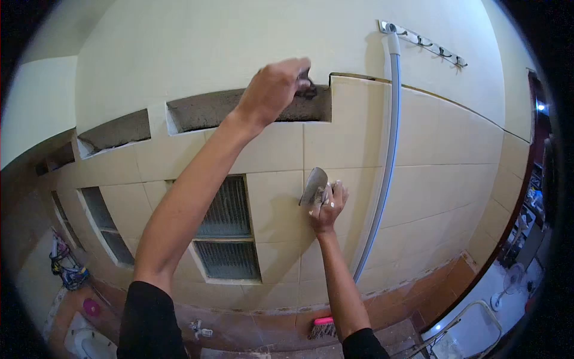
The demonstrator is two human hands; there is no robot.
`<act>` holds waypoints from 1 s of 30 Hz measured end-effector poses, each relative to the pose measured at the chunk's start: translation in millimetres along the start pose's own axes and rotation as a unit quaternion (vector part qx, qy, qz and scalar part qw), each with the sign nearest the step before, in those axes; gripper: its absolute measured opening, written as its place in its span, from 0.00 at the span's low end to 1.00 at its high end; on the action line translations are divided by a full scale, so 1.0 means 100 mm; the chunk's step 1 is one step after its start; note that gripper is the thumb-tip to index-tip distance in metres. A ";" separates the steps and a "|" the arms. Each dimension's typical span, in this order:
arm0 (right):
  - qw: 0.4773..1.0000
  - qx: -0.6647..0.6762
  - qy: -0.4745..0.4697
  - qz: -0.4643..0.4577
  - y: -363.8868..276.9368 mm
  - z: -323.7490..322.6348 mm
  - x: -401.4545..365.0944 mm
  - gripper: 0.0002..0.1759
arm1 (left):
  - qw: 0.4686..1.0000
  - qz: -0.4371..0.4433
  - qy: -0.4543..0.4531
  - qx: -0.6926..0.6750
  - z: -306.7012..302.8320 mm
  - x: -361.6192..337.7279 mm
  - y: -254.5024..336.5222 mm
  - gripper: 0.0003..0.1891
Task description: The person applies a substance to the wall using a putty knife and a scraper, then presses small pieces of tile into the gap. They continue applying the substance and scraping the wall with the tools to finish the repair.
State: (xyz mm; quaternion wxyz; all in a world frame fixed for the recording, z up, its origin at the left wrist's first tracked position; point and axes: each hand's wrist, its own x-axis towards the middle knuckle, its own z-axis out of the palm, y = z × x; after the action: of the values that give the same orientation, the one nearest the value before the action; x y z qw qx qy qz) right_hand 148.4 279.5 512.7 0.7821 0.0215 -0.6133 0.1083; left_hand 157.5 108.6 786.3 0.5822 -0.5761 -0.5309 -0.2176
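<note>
My left hand (276, 87) is raised at the right part of a long recess (203, 111) in the tiled wall. Its fingers are closed around a small dark object (307, 87), blurred and partly hidden. Lower and to the right, my right hand (328, 206) grips a metal scraper (313, 184) by its handle, the blade pointing up beside a tile joint. White material is stuck to the fingers of this hand.
A pale pipe (392, 143) runs down the wall from near a hook rail (421, 41). Glass-block windows (227, 258) lie below the recess. A pink brush (323, 326), a tap (201, 330) and a toilet (92, 344) are low down. A doorway is at the right.
</note>
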 end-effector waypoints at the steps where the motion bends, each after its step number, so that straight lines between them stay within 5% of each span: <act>1: 0.999 -0.006 0.021 -0.024 0.02 0.02 -0.01 0.19 | 1.000 -0.001 -0.003 0.001 0.01 0.02 -0.01 0.13; 9: 0.999 0.003 -0.038 0.029 -0.03 -0.03 0.00 0.18 | 1.000 -0.025 0.000 0.004 0.05 -0.01 0.03 0.12; 13: 0.999 0.006 -0.045 0.011 -0.08 -0.08 0.06 0.16 | 0.998 0.051 -0.025 0.005 0.17 -0.09 -0.01 0.12; 15: 0.999 0.006 -0.041 0.018 -0.06 -0.04 0.02 0.16 | 0.996 -0.072 0.043 0.013 0.04 0.00 0.03 0.11; 21: 0.999 0.011 -0.034 0.031 -0.08 -0.05 0.04 0.15 | 0.999 -0.048 0.021 0.013 0.01 -0.03 -0.13 0.10; 24: 0.999 0.002 -0.035 0.022 -0.09 -0.07 0.09 0.15 | 0.995 0.087 -0.003 0.040 0.21 -0.16 -0.04 0.11; 27: 0.999 0.006 -0.034 0.021 -0.11 -0.06 0.08 0.15 | 0.996 -0.045 0.064 0.053 -0.04 -0.03 -0.07 0.06; 30: 0.999 0.007 -0.043 0.025 -0.06 -0.08 0.09 0.16 | 0.997 0.039 0.032 0.050 0.20 -0.09 -0.06 0.07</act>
State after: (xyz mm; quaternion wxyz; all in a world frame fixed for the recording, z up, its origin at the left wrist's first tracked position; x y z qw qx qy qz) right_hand 159.0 275.9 520.6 0.7521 0.0166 -0.6456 0.1314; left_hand 141.9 121.8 776.7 0.6350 -0.5589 -0.4995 -0.1866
